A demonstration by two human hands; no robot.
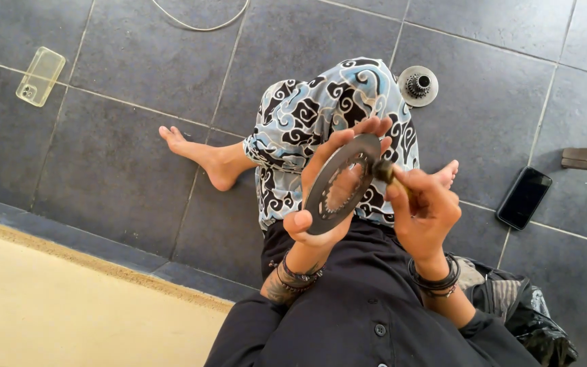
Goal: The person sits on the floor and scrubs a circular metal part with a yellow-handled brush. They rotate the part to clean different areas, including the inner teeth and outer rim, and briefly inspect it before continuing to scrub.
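Steel, thin and flat: the ring (341, 185) held up over the lap is a toothed disc with a wide open centre, and it looks stiff and fairly light, unlikely to bend or break in the hands. The left hand (321, 197) grips it by the rim, thumb curled over the lower edge and fingertips hooked over the top, which seems the sound place to hold it, since the inner teeth look sharp and a bare metal face would be slippery if oily. The right hand (422, 207) is closed around a small dark tool (383, 170) whose tip touches the ring's upper right edge; what kind of tool it is I cannot tell. On the grey tiled floor (137, 156) lie a round metal hub (418, 85) just beyond the knee, a black phone (524, 197) to the right and a clear phone case (40, 75) well apart to the left.
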